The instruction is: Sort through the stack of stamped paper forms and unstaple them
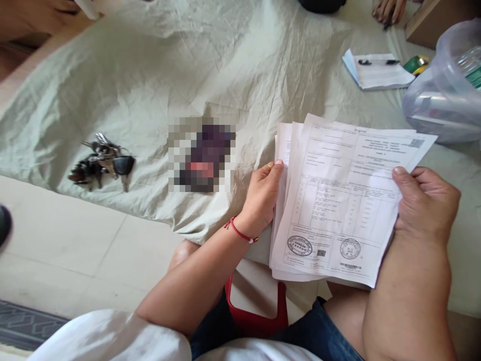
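A stack of printed papers (338, 200) is held up over my lap at the edge of the cloth. The front sheet carries a form with a table, two round stamps near its bottom and a square code at its top right. My left hand (263, 188) pinches the stack's left edge, thumb on top, where the sheets behind fan out. On the other side, my right hand (426, 200) grips the right edge with its thumb over the front sheet. The fingers behind the papers are mostly hidden.
A pale cloth (150, 65) covers the table, with keys (105, 160) and a pixelated dark object (210, 155) on it. At right are a notepad (379, 75) with a pen, a tape measure (416, 64) and a clear plastic bin (432, 100). Another person's hand (390, 10) shows at top right.
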Available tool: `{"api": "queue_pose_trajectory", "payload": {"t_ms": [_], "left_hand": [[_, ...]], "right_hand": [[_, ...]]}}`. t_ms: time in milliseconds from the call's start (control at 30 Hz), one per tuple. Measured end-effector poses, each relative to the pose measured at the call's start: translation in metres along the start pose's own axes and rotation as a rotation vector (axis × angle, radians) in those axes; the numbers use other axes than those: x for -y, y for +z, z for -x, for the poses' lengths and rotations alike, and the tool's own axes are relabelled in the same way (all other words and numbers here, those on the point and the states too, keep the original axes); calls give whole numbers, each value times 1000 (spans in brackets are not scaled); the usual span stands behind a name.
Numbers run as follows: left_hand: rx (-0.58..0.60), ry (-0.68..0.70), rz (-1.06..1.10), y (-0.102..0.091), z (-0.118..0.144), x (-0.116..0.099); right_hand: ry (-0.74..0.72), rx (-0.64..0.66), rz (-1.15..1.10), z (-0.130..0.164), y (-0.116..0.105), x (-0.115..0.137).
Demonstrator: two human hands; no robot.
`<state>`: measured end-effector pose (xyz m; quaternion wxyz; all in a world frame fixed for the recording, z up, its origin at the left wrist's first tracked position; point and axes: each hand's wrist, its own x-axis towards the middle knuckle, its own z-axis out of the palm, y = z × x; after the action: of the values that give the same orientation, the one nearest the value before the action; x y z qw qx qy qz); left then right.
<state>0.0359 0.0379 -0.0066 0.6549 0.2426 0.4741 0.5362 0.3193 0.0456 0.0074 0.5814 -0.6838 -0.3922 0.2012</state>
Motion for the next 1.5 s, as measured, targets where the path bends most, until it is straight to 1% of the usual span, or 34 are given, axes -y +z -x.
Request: {"api": "queue_pose_trajectory", "payload": {"t_ms": [267,467,600,767,933,1100,1367,1500], "left_hand": [[-7,-7,-2,1,1,-1],[7,-27,9,4,5,-3],[33,-36,-2,3,3,-1],[1,-41,-19,2,0,3],[-13,-58,-16,5,0,0],[-15,-53,-4,6,1,-1],[10,-26,-30,-1,-1,4],[9,-23,-33,-1,-1,3]], "right_hand": [[32,11,-16,4,5,7],[29,30,-11,3,3,2],[21,31,-12,2,3,0],[19,34,-21,2,2,0],[8,68,-64,1,3,-4],[-38,7,-115,-4,7,-9],[-60,-85,-115,-8,7,-11],[-76,-90,-121,-7,7,-9]]}}
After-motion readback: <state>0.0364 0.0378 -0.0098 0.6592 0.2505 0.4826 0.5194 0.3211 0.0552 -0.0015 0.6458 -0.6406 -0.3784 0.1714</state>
